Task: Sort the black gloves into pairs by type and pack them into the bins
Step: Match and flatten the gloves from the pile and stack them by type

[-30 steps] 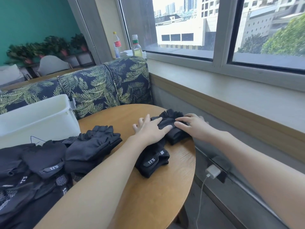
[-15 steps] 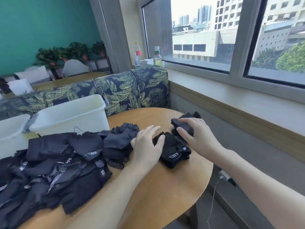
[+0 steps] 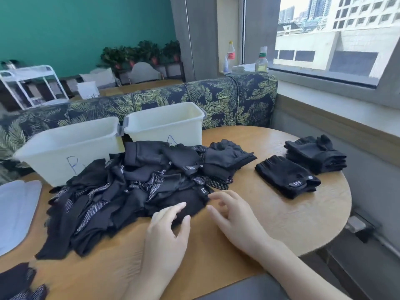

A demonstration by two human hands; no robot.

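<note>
— Gloves [image 3: 134, 191] heaped just ahead of both grips; left hand [image 3: 166, 232] and right hand [image 3: 233, 219] spread, holding nothing.
— I'd pinch one labelled cuff, lift clear, then find its twin before binning.

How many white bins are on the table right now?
2: bin B stands at the back left behind the glove pile, and bin A stands right beside it, touching at the handles. None looks hidden.
</note>
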